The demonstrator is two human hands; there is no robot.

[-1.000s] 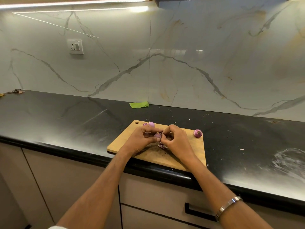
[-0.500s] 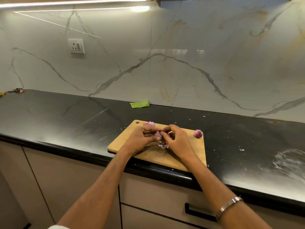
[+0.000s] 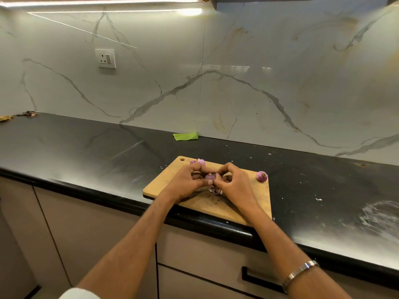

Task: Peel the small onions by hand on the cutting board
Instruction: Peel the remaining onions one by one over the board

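Observation:
A wooden cutting board (image 3: 257,201) lies at the front edge of the black counter. Over its middle, my left hand (image 3: 185,182) holds a small purple onion (image 3: 210,176) between thumb and fingers. My right hand (image 3: 234,183) pinches at the onion's right side with thumb and fingertips. Bits of peel (image 3: 216,191) lie on the board just under the hands. Two more small onions (image 3: 199,162) sit at the board's far edge, and another onion (image 3: 262,176) rests at its far right corner.
The black counter (image 3: 97,156) stretches left and right, with white smears (image 3: 384,214) and small scraps at the right. A green piece of tape (image 3: 185,136) lies against the marble wall. A wall socket (image 3: 105,58) is up left. Drawers with a black handle (image 3: 261,281) are below.
Both hands stayed over the board's middle. The right fingertips shifted slightly against the onion while the left hand kept its hold.

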